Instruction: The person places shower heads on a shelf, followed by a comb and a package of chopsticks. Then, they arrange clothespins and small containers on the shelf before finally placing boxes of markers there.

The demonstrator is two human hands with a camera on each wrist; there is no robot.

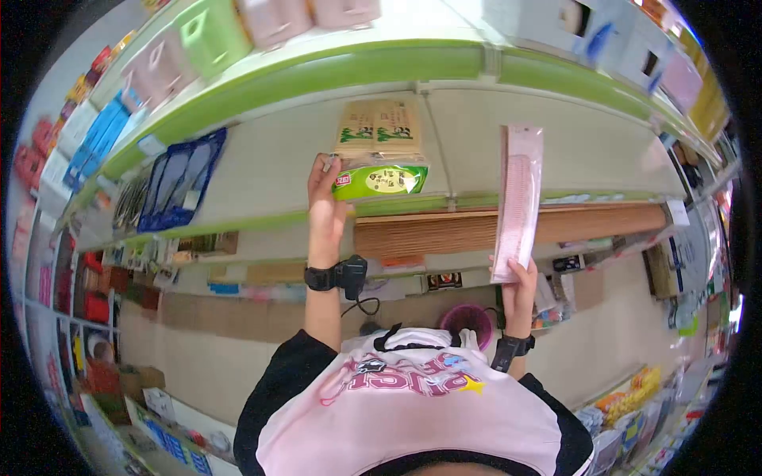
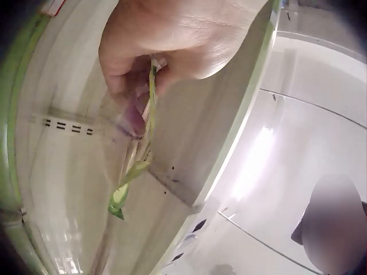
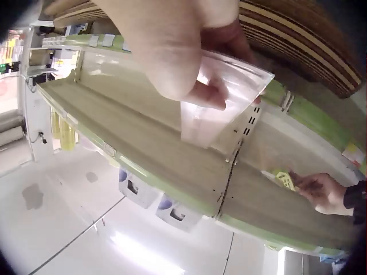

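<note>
My left hand (image 1: 325, 210) pinches a green-and-beige plastic packet (image 1: 379, 147) by its lower left edge, raised in front of a shelf. In the left wrist view the packet (image 2: 120, 197) shows edge-on, hanging from between the thumb and fingers. Farther right, my right hand (image 1: 520, 297) grips the bottom end of a long, narrow clear packet (image 1: 520, 182) with pink ribbed contents, held upright. The right wrist view shows the thumb laid over the shiny film of this packet (image 3: 200, 123), with the other fingers mostly hidden behind it.
Behind both hands runs a pale shelf (image 1: 587, 151) with green edging. Blue-edged packaging (image 1: 182, 178) leans at its left. Pink and green containers (image 1: 210, 36) stand on the shelf above. Rolled brown slatted material (image 1: 508, 230) lies below, and a purple basket (image 1: 468, 319) is on the floor.
</note>
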